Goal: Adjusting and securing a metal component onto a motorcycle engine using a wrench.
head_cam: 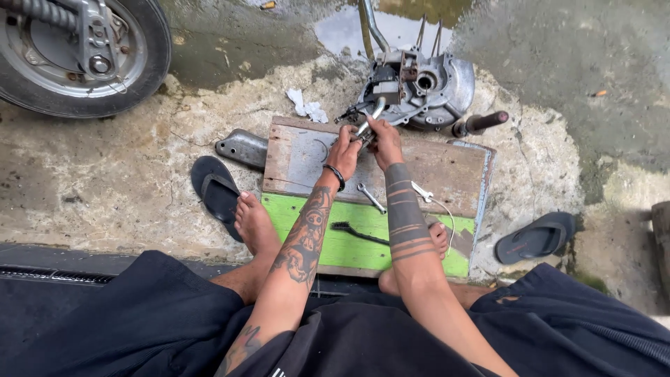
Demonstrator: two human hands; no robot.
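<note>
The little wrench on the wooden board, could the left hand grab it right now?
Probably not straight away. The left hand is busy, gripping a metal tool together with the right hand. The wrench lies bare on the board below the left wrist, so once that hand lets go, nothing blocks it.

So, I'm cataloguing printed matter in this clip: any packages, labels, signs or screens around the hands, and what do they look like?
None show: no package, label, sign or screen.
Left hand and right hand: together on a silver metal tool over the grey wooden board.
Grey metal engine casing: just beyond, no label visible.
</note>
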